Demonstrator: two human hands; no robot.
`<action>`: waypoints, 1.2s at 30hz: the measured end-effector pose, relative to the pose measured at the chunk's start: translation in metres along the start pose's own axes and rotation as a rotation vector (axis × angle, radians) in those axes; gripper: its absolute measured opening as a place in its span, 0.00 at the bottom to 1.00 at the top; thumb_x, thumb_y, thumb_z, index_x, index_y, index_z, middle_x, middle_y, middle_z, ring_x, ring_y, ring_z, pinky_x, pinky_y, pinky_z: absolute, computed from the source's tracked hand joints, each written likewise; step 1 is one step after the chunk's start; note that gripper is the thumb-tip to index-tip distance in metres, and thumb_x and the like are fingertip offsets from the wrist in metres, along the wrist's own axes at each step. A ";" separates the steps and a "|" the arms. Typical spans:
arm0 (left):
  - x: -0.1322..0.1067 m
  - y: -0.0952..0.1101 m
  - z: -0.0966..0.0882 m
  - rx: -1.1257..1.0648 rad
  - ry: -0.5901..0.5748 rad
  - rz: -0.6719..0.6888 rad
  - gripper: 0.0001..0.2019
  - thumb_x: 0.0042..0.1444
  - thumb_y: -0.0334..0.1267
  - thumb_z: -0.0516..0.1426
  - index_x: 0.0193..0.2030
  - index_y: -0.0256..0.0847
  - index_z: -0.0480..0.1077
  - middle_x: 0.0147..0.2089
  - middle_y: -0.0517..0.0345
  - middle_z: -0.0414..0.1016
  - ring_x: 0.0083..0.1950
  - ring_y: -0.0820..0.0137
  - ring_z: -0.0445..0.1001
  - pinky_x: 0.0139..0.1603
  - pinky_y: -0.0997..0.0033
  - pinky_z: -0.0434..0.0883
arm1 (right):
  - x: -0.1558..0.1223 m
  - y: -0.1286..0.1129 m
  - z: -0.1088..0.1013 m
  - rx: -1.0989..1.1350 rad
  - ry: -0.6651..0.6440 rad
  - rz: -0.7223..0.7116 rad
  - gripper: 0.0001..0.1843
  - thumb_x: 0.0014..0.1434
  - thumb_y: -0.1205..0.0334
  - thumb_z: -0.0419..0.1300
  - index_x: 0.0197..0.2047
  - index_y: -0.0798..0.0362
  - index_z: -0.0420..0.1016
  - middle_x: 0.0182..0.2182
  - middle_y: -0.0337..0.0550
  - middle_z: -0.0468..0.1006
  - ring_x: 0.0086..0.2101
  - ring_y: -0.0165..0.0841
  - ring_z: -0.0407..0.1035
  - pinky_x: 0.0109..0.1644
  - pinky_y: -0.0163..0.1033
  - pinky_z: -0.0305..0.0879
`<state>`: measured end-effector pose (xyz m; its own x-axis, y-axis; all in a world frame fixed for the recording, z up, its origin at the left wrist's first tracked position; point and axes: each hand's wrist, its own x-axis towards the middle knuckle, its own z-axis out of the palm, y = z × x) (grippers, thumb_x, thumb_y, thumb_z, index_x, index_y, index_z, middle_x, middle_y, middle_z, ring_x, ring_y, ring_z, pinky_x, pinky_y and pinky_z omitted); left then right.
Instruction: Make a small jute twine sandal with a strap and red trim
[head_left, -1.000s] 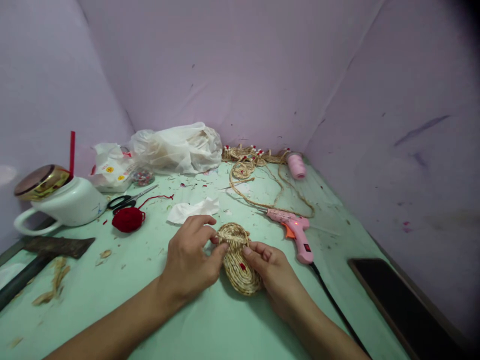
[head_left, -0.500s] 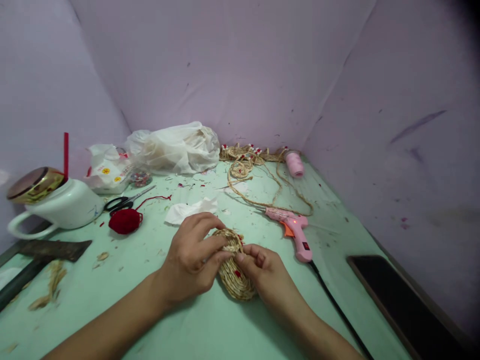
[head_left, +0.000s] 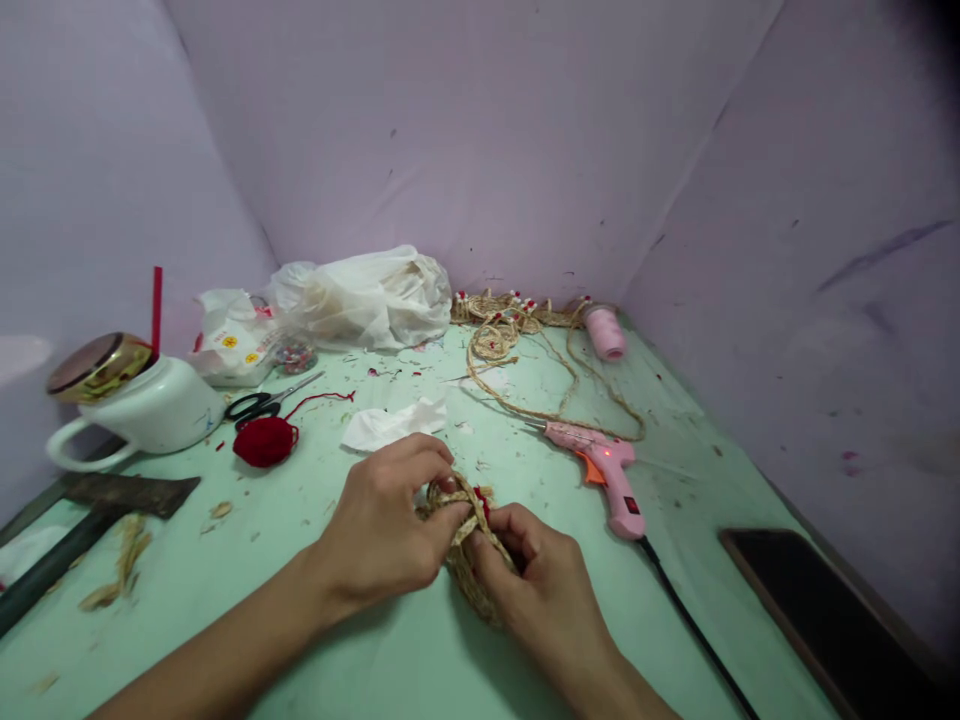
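Note:
A small woven straw slipper (head_left: 463,545) with a red dot sits between both hands, just above the green table (head_left: 360,650). My left hand (head_left: 390,525) pinches its strap and toe end from the left, fingers curled. Closed round its right side is my right hand (head_left: 536,580), thumb pressed on the weave. Most of the slipper's sole is hidden by the fingers.
A pink glue gun (head_left: 611,475) with its black cord lies right of the hands. Straw rope (head_left: 525,370), pink thread spool (head_left: 604,332), plastic bag (head_left: 367,295), tissue (head_left: 390,425), red yarn ball (head_left: 264,441), scissors (head_left: 262,402), white mug (head_left: 139,405), hatchet (head_left: 90,510) and a dark phone (head_left: 810,610) surround them.
The slipper has been turned from lying flat to tilted up on edge. Both hands have closed in tighter around it, and the right hand now covers more of its side.

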<state>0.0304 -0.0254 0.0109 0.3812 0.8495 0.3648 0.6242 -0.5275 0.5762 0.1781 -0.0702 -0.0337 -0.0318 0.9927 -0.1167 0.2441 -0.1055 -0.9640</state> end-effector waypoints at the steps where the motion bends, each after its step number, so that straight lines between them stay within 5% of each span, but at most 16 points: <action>1: 0.000 0.002 0.001 0.024 -0.012 0.001 0.01 0.46 0.32 0.57 0.26 0.38 0.69 0.36 0.55 0.72 0.36 0.70 0.70 0.37 0.71 0.67 | -0.001 0.000 0.001 -0.026 -0.002 -0.015 0.11 0.54 0.56 0.54 0.31 0.55 0.71 0.23 0.40 0.74 0.24 0.30 0.64 0.27 0.33 0.58; 19: -0.001 -0.005 0.007 0.010 -0.056 0.036 0.04 0.46 0.29 0.53 0.24 0.37 0.68 0.30 0.56 0.72 0.30 0.72 0.69 0.32 0.74 0.66 | -0.003 -0.001 0.007 0.027 0.002 -0.007 0.10 0.53 0.58 0.54 0.28 0.56 0.70 0.19 0.37 0.69 0.21 0.27 0.59 0.24 0.32 0.54; 25: 0.001 -0.004 -0.002 -0.008 -0.086 0.050 0.03 0.47 0.33 0.56 0.30 0.37 0.70 0.36 0.54 0.73 0.36 0.69 0.71 0.38 0.70 0.67 | 0.001 -0.001 0.004 0.319 -0.046 0.110 0.10 0.50 0.58 0.59 0.29 0.57 0.70 0.20 0.37 0.70 0.21 0.26 0.61 0.25 0.31 0.56; 30: 0.008 -0.008 -0.017 -0.306 0.002 -0.172 0.12 0.52 0.42 0.53 0.40 0.37 0.69 0.39 0.53 0.74 0.38 0.69 0.72 0.39 0.70 0.68 | 0.009 -0.002 -0.005 0.811 -0.092 0.227 0.13 0.45 0.60 0.65 0.33 0.56 0.70 0.25 0.40 0.75 0.25 0.29 0.67 0.28 0.32 0.61; 36: 0.008 -0.005 -0.005 -0.488 -0.138 -0.405 0.09 0.45 0.32 0.55 0.36 0.36 0.66 0.31 0.58 0.71 0.31 0.72 0.69 0.33 0.72 0.68 | 0.013 0.001 -0.005 0.919 -0.069 0.200 0.15 0.44 0.61 0.68 0.35 0.56 0.72 0.28 0.43 0.77 0.29 0.32 0.71 0.31 0.34 0.64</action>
<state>0.0270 -0.0157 0.0142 0.2852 0.9580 -0.0295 0.3679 -0.0810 0.9263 0.1833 -0.0571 -0.0353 -0.1371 0.9484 -0.2861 -0.6082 -0.3085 -0.7314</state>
